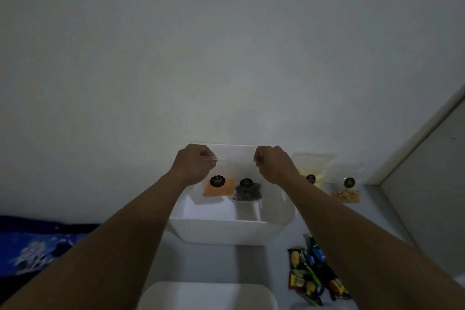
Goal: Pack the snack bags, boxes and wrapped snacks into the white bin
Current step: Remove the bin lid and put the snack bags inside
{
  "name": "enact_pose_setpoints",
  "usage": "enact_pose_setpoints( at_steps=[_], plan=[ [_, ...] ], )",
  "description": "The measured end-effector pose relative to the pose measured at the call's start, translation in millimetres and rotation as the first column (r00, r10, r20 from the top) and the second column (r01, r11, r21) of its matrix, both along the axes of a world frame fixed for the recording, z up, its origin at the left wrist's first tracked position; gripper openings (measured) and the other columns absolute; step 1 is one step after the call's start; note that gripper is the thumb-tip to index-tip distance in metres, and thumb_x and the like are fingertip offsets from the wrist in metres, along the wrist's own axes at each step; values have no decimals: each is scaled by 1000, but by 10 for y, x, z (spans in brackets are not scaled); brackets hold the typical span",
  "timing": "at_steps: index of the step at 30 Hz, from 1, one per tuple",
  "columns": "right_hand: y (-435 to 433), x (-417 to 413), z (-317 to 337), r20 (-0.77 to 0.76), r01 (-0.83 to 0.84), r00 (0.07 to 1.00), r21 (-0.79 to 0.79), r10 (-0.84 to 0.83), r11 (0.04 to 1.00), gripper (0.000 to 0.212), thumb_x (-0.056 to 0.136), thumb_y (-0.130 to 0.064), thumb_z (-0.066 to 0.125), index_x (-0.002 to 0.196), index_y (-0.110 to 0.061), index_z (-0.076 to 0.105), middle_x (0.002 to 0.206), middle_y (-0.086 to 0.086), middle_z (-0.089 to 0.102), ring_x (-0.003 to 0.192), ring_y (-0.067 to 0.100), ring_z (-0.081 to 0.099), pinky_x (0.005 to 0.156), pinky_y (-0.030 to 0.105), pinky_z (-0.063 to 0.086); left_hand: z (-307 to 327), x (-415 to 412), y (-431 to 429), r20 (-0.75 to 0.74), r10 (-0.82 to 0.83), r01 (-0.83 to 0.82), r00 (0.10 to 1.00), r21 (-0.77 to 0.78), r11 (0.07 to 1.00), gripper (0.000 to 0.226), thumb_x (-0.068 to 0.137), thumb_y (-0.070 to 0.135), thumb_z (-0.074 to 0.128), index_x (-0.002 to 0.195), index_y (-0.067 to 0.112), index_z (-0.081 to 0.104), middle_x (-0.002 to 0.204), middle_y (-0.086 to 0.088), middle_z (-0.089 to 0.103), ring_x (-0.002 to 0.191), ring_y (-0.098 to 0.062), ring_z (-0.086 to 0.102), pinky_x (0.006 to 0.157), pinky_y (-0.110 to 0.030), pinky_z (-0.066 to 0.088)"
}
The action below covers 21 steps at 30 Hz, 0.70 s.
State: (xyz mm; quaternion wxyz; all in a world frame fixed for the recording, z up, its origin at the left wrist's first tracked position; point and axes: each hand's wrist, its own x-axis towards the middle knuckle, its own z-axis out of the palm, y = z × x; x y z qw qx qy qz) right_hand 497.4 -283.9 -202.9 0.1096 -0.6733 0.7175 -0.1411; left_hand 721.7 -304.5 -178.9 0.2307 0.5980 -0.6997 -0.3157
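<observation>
Both of your hands are raised over the white bin (221,231), which sits on the tabletop (284,259) against the wall. Your left hand (193,166) is curled and pinches the top edge of the clear bag of orange snack (218,187). Your right hand (275,166) is curled too and pinches the top by the clear bag of dark snack (247,191). I can't tell if the two bags are joined. Both hang side by side over the bin's open inside, black round labels facing you.

Behind the bin on the right, a bag of yellow chips (314,171) and a bag of nuts (348,189) stand by the wall. A pile of wrapped snacks (312,274) lies front right, under your right forearm. A white rounded lid (208,294) is at the bottom edge and a blue patterned cloth (37,246) lies far left.
</observation>
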Motion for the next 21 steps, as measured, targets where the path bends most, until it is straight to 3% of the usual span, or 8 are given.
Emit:
enact_pose_setpoints(
  at_steps=[6,9,14,16,19,21],
  plan=[
    [-62,-70,-221,-225,-23,974,-39,14,999,24,92,-9,51,112,-15,62,106,12,64,99,31,56,81,36,46,-202,-58,-83,6,-40,40,999,47,998,6,85,19,69,87,22,74,97,2,72,92,-15,63,72,-21,41],
    [-102,-177,-254,-261,-22,965,-75,2,997,26,92,-15,54,117,-12,60,115,11,64,108,31,53,85,40,47,-252,-205,-100,-1,-60,60,998,70,996,6,86,19,67,86,22,72,94,1,71,91,-16,62,70,-22,41],
    [36,-424,-248,-20,93,995,-99,-96,991,45,85,-1,55,129,-9,52,126,15,50,116,33,49,88,41,49,-443,-579,-143,13,-92,89,996,117,989,5,86,22,67,83,25,70,91,2,69,89,-16,62,72,-24,43],
    [101,-507,-246,71,109,992,-5,-108,994,46,91,-6,51,136,-9,46,125,17,52,116,35,52,89,40,46,-559,-724,-162,14,-87,84,996,122,989,5,86,22,67,83,25,70,90,3,68,84,-15,61,66,-22,42],
    [175,-544,-259,147,49,987,152,-72,987,61,97,-8,45,153,-10,22,123,22,59,115,36,54,85,35,43,-736,-923,-183,42,-53,48,998,94,994,9,86,18,65,90,21,73,92,0,69,77,-13,60,58,-18,41],
    [213,-520,-250,195,58,977,157,-89,986,69,96,-4,44,155,-9,11,115,23,63,108,35,57,77,31,41,-840,-1013,-194,70,-34,29,997,62,998,15,84,15,65,95,20,74,98,-2,70,79,-15,61,63,-18,43]
  ],
)
